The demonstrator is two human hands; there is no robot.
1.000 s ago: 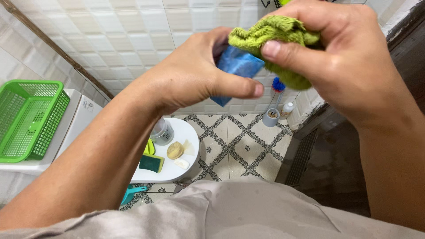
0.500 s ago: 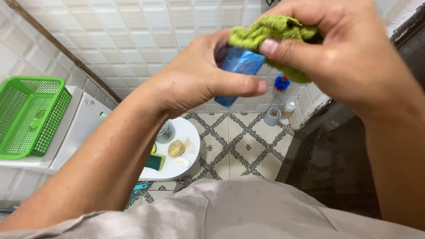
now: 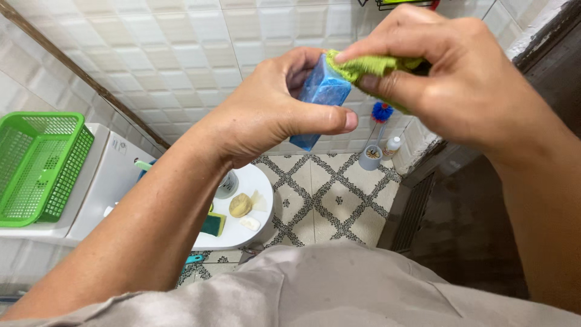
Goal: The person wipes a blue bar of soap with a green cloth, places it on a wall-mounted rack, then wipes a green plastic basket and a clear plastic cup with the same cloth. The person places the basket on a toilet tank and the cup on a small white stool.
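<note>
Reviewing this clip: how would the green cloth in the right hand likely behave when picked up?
The green cloth looks floppy: it bunches and folds under the right hand. Probably light, since fingertips alone pinch it. Its nubby weave suggests good grip, not slip, against the blue block.

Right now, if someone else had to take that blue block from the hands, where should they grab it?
Probably by the lower end of the blue block, from below. That end sticks out bare under the left hand, while the right hand presses the green cloth over the top.
</note>
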